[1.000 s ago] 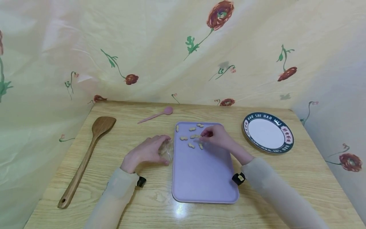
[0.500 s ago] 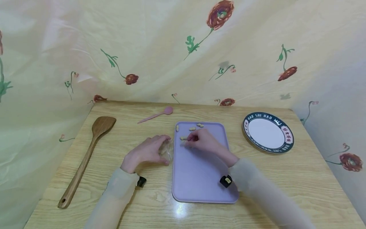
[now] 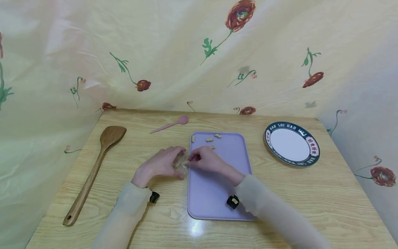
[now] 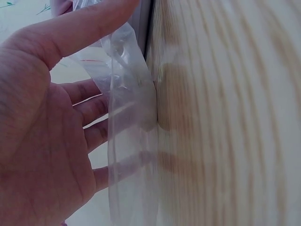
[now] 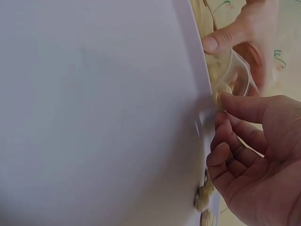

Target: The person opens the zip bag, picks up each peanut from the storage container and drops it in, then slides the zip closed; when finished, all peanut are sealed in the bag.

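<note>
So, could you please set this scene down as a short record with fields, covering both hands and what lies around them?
Left hand: curled round a clear plastic bag
Right hand: pinches a peanut at the bag's mouth
Bag position: beside the left edge of the lilac tray
Loose peanuts: four visible in the head view, toward the tray's far end
Left side: wooden spatula
Far side: pink spoon
Right side: plate with a dark lettered rim
Surface: wood-grain table
</note>
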